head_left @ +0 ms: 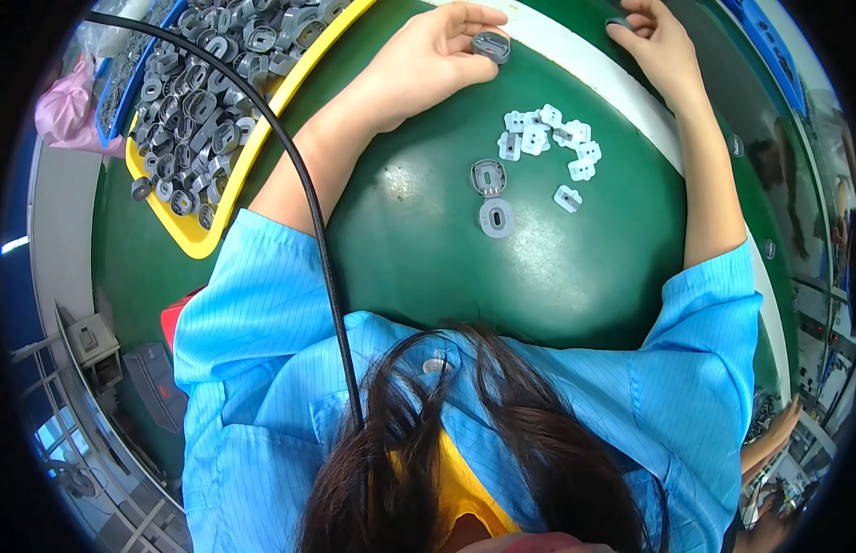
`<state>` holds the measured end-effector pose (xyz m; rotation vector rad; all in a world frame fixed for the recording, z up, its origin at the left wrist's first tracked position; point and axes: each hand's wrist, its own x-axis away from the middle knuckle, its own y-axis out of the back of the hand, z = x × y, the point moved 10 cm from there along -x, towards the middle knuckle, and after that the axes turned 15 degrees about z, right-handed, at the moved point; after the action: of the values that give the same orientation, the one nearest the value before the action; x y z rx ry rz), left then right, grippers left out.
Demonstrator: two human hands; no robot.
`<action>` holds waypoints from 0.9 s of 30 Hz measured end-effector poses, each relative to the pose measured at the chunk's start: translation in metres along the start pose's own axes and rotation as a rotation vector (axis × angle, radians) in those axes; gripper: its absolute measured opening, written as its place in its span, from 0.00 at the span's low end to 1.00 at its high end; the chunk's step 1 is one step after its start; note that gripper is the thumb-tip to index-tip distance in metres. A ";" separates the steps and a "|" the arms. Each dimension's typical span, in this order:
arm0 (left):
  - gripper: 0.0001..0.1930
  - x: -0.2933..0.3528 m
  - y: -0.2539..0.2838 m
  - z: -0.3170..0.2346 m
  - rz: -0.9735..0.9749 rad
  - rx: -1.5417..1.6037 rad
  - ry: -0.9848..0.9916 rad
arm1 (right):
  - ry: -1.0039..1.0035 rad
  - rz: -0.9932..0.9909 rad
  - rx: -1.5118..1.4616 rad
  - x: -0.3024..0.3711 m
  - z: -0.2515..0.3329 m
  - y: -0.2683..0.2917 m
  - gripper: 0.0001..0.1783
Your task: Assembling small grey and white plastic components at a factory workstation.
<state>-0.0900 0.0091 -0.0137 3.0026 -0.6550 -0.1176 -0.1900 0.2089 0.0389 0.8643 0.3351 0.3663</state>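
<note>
Near the top middle, my left hand [437,46] is closed, pinching an oval grey plastic housing [490,47] between thumb and fingers. Farther right, my right hand [658,41] has its fingers curled around a small dark grey piece [618,23] at the thumb tip; the fingers hide most of that piece. On the green tabletop between my arms lie a grey oval housing [489,178], open side up, and a flat grey ring-shaped cover [497,218] touching its lower edge. Several small translucent white plastic pieces [535,140] are scattered just above and to the right of them.
At the left stands a yellow tray [199,241] heaped with grey plastic parts [202,106]. A black cable [310,189] crosses over my left arm. Beyond the pieces runs a curved white strip [621,88]. Another person's hand [780,431] shows at the lower right.
</note>
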 end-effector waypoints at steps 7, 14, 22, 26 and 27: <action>0.24 -0.002 -0.010 -0.001 0.013 -0.010 0.023 | 0.365 0.846 -0.172 0.096 0.080 -0.044 0.13; 0.27 0.002 -0.018 -0.022 -0.057 0.022 -0.105 | 0.336 0.660 -0.183 0.101 0.089 -0.049 0.07; 0.31 0.016 -0.026 -0.079 -0.231 -0.737 -0.429 | 0.123 0.377 -0.276 0.030 0.069 -0.042 0.11; 0.30 0.020 -0.039 -0.089 -0.232 -0.876 -0.530 | 0.184 0.443 -0.359 0.030 0.075 -0.052 0.11; 0.30 0.021 -0.042 -0.091 -0.240 -0.897 -0.557 | 0.176 0.417 -0.388 0.032 0.071 -0.054 0.11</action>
<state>-0.0457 0.0424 0.0722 2.1313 -0.1612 -0.9840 -0.1219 0.1429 0.0354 0.5152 0.2326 0.8686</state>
